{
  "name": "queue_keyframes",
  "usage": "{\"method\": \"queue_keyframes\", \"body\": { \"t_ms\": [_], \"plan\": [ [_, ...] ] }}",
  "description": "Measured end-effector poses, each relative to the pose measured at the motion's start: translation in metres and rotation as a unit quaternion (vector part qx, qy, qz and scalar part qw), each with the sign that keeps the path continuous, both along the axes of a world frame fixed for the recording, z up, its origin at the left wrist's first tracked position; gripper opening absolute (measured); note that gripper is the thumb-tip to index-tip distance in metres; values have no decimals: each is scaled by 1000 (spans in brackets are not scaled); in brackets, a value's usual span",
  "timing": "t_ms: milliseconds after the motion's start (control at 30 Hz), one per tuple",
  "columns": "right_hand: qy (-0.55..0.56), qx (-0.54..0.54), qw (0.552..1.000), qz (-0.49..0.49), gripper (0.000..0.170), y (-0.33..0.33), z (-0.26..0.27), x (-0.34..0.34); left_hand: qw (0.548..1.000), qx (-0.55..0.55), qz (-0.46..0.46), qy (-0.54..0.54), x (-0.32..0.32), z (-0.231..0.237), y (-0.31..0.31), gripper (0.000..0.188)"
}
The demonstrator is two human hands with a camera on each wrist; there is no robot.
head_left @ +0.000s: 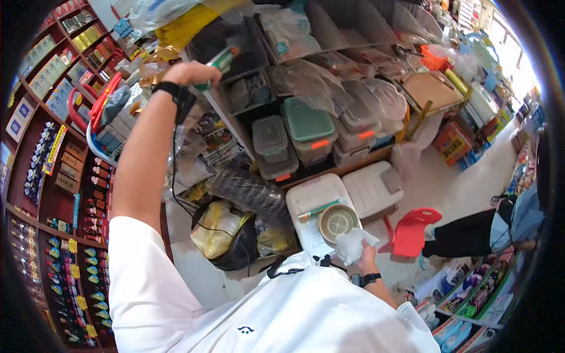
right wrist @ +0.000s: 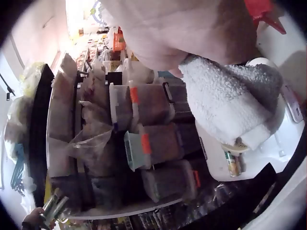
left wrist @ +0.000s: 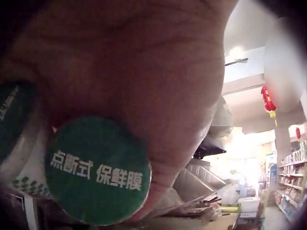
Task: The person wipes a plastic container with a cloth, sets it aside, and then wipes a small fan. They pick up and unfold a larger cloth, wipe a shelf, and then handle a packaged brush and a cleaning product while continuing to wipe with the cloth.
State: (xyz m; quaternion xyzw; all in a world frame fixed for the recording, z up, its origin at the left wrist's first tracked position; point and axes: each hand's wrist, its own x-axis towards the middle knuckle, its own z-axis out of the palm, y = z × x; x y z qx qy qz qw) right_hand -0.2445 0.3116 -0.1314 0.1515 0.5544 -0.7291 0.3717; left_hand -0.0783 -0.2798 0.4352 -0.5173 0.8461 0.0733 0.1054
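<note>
My left hand (head_left: 191, 73), raised beside the shelf unit, grips green-and-white rolls (head_left: 223, 59). In the left wrist view one roll's round green end (left wrist: 98, 170) with white lettering shows under the palm (left wrist: 124, 62), and a second green end (left wrist: 13, 117) sits at the left edge. Low in front of my body, my right hand (head_left: 369, 257) holds a bunched white cloth (head_left: 351, 245) over the near edge of a round beige basket (head_left: 340, 220). The cloth looks like terry towelling (right wrist: 223, 93) in the right wrist view and hides much of the basket.
The basket stands on a white bin lid (head_left: 306, 197) beside a green tube (head_left: 318, 211). Lidded tubs (head_left: 309, 120) fill the shelf ahead. Wrapped bundles (head_left: 220, 229) lie on the left. A red stool (head_left: 412, 231) and a person's dark-clothed legs (head_left: 462, 238) are at right.
</note>
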Motion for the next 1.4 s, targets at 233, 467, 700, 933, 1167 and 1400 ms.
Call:
{"method": "queue_keyframes", "body": {
  "t_ms": [233, 467, 700, 933, 1167, 1400],
  "plan": [
    [-66, 94, 991, -62, 38, 48, 32, 12, 993, 18, -43, -108, -64, -5, -38, 46],
    [-74, 100, 988, -88, 39, 92, -16, -7, 998, -58, 4, 38, -71, -37, -44, 70],
    [-42, 140, 987, -66, 36, 73, -18, -36, 955, -217, -175, 103, -33, -62, -81, 69],
    [-6, 88, 996, -10, 47, 60, -45, -63, 842, -356, -168, 369, -2, -66, 6, 31],
    [-86, 122, 988, -27, 40, 60, -55, -85, 878, -121, -238, 398, -23, -247, 157, 35],
    [-140, 0, 988, -70, 44, 89, -11, -78, 907, 305, -277, 88, 15, -623, 212, 45]
  ]
}}
